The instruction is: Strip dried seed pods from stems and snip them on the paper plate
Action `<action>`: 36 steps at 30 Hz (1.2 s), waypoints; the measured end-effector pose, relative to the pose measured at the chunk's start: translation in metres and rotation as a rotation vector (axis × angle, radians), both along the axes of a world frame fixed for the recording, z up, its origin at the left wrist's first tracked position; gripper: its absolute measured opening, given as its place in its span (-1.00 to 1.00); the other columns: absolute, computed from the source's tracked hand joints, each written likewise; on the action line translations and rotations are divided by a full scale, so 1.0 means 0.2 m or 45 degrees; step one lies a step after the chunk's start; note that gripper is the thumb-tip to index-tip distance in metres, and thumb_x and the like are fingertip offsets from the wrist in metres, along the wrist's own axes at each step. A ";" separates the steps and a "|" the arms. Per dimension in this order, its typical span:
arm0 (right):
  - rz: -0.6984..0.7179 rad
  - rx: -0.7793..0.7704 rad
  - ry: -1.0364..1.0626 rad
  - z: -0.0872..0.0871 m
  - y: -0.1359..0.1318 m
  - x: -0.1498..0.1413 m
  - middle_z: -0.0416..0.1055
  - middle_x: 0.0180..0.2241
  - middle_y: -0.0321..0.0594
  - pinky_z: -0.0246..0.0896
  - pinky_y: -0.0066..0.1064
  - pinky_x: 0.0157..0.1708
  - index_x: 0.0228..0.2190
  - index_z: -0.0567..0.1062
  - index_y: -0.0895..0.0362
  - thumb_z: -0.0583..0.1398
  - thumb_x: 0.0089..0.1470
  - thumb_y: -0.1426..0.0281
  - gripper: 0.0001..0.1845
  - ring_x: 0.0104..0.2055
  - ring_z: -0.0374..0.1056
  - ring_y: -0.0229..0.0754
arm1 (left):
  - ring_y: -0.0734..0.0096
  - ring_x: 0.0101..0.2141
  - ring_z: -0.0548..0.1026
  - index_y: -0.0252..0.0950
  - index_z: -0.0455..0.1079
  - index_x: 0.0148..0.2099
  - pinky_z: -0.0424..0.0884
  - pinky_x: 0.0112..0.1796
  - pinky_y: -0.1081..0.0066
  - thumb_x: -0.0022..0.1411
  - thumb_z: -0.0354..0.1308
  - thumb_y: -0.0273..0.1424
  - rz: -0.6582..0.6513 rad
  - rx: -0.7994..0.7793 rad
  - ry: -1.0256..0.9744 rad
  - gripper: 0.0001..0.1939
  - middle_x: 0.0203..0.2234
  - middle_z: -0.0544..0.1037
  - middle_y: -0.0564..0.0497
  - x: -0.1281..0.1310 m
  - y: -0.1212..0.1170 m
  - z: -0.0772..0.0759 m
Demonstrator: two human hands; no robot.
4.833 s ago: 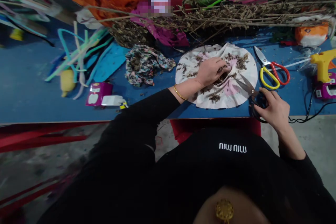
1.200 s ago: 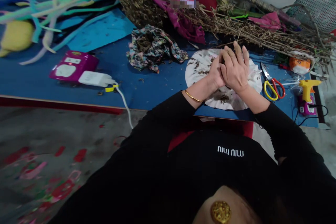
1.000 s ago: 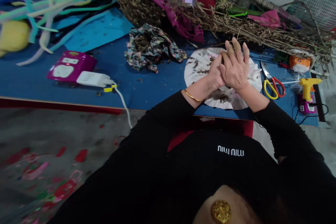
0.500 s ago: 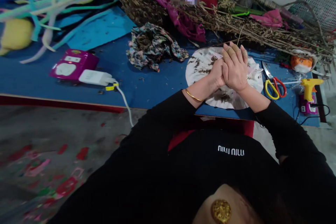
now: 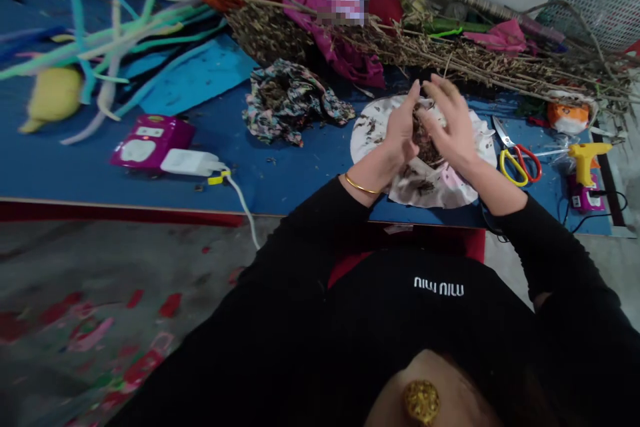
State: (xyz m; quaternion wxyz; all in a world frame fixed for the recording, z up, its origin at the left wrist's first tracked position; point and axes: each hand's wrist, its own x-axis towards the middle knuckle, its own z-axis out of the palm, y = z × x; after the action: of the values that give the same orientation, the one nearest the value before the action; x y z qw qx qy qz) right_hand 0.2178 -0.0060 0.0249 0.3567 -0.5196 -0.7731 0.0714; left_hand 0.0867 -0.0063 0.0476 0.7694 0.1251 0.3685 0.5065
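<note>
A round white cloth [image 5: 373, 130] strewn with dried brown plant bits lies on the blue table [image 5: 300, 167]. Above it my left hand [image 5: 401, 130] and my right hand [image 5: 450, 130] face each other, palms a little apart, cupped round a clump of dried brown plant matter [image 5: 424, 140]. The fingers of both hands are slightly blurred. A gold bangle [image 5: 361, 185] sits on my left wrist.
Yellow and red scissors [image 5: 517, 155] and a yellow glue gun [image 5: 586, 155] lie to the right. A crumpled patterned cloth [image 5: 293, 99], a purple power strip [image 5: 147, 147] with a white plug, dried branches [image 5: 480, 60], orange fabric and coloured strips lie on the table.
My palms were pressed together over the white cloth; they have parted and now cup the dried plant clump between them. The view has shifted slightly.
</note>
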 end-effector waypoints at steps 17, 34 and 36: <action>0.076 -0.631 1.083 -0.12 0.36 -0.11 0.34 -0.56 -0.42 0.29 -0.53 -0.55 -0.42 0.50 0.09 0.40 0.14 -0.09 -0.49 -0.53 0.32 -0.38 | 0.60 -0.74 -0.07 -0.18 -0.05 -0.49 -0.13 -0.70 0.46 0.58 0.05 -0.29 -0.029 -0.049 -0.143 -0.45 -0.78 0.01 0.20 -0.18 0.08 0.15; -0.015 -0.511 1.278 0.20 0.27 0.00 0.47 -0.50 -0.44 0.25 -0.60 -0.55 -0.38 0.49 0.06 0.42 0.16 0.02 -0.59 -0.54 0.35 -0.45 | 0.64 -0.76 0.09 -0.21 0.38 -0.31 -0.03 -0.68 0.55 0.43 0.27 -0.23 -0.199 0.210 0.070 -0.73 -0.74 0.16 0.25 -0.14 0.11 -0.03; -0.037 -0.476 1.323 0.21 0.28 0.01 0.48 -0.50 -0.45 0.25 -0.61 -0.56 -0.37 0.49 0.06 0.42 0.16 0.02 -0.60 -0.55 0.35 -0.45 | 0.63 -0.75 0.10 -0.22 0.35 -0.37 0.00 -0.68 0.55 0.45 0.23 -0.26 -0.229 0.251 0.099 -0.69 -0.74 0.17 0.23 -0.13 0.11 -0.04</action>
State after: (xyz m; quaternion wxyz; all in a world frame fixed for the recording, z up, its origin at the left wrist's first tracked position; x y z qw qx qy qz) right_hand 0.2196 0.0494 0.0672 0.5939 -0.4811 -0.4621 0.4497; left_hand 0.0602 0.0166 0.0403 0.7809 0.2522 0.3338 0.4638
